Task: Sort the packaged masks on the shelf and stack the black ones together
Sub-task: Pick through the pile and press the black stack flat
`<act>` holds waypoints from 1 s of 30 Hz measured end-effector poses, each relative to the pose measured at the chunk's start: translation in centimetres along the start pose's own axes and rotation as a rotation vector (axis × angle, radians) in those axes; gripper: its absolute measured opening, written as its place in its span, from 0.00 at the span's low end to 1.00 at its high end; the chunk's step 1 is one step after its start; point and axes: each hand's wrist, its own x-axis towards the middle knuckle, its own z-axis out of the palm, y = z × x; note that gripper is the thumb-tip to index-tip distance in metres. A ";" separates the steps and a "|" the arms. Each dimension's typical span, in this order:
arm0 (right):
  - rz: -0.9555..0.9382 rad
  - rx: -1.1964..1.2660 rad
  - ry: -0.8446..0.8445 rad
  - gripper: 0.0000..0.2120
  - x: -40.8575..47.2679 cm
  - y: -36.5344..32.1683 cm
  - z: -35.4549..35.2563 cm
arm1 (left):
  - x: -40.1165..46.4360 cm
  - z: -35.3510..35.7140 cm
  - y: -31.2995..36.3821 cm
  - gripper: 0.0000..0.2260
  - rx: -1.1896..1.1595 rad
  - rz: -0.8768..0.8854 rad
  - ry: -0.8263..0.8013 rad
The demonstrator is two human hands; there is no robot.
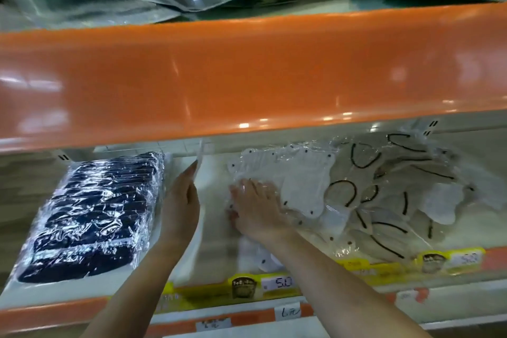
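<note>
Head view: at the far left of the shelf (211, 244) lies the stack of black masks (90, 217), each in clear wrap, its near end close to the shelf's front edge and its right edge just beside the left hand (182, 208). That hand stands on edge with fingers straight and together, holding nothing, the fingertips up by a clear divider tab (201, 156). A bare strip of shelf (the only open lane here) runs between the two hands to the front lip. The right hand (258, 208) lies flat, fingers spread and relaxed, pressing on the white masks (290, 186) in their bag. Further right, touching and partly overlapping that bag, sits a loose heap of black-looped masks (395, 195) reaching nearly to the front edge. Yellow price tags (274, 282) line the lip. The orange upper shelf (247, 74) overhangs everything, leaving a low gap above.
</note>
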 end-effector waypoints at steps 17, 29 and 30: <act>0.245 -0.095 0.095 0.16 -0.4 3.8 -2.4 | -0.6 1.2 -5.3 0.19 0.411 0.312 -0.480; 0.021 -0.004 0.125 0.14 -0.9 1.0 -0.7 | -0.6 2.6 -5.0 0.17 0.526 0.400 -0.448; 0.005 -0.024 0.135 0.14 -0.8 0.9 -0.3 | -0.7 2.6 -4.7 0.17 0.544 0.383 -0.428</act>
